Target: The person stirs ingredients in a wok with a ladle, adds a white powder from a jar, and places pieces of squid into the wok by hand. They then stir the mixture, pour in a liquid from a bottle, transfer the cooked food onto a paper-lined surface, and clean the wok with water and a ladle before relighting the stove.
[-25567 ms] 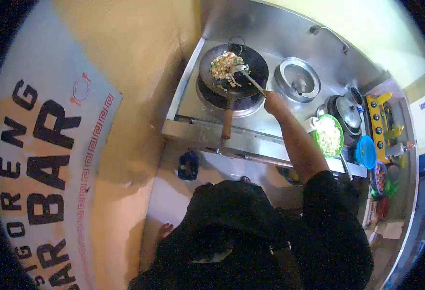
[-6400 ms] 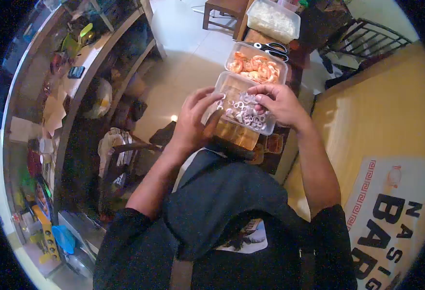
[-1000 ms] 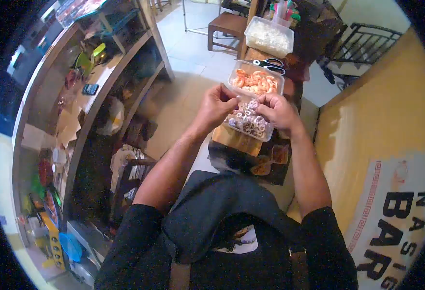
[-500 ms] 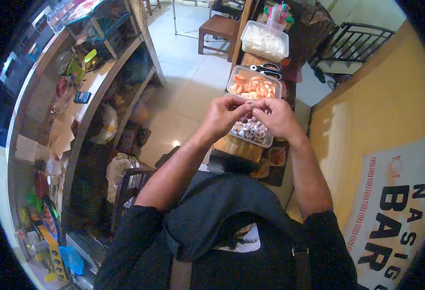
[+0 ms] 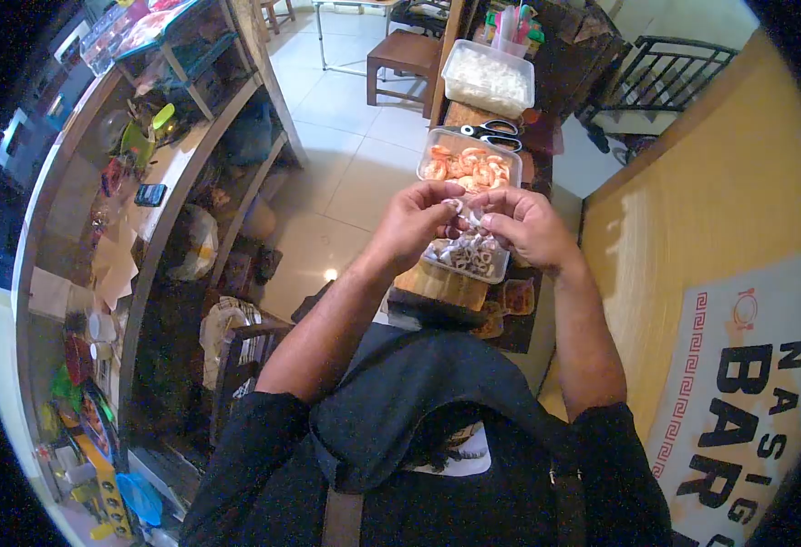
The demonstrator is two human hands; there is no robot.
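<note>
My left hand (image 5: 417, 221) and my right hand (image 5: 530, 228) are close together above a clear container of sliced squid (image 5: 473, 257). Between the fingertips of both hands is a small whitish piece of squid (image 5: 464, 215), pinched from each side. Just beyond the hands, a clear container holds orange cooked shrimp (image 5: 469, 166). The squid container rests on a wooden board (image 5: 441, 284), its far part hidden by my hands.
Black-handled scissors (image 5: 491, 135) lie beyond the shrimp. Farther back stands a container of white shredded food (image 5: 490, 80). Small sauce containers (image 5: 516, 296) sit near the right of the board. A cluttered shelf with a phone (image 5: 150, 194) is at left, a bannered wall (image 5: 738, 392) at right.
My hands have moved slightly apart, and more of the whitish piece shows between them. The camera view has shifted a little, so the containers appear slightly farther left.
</note>
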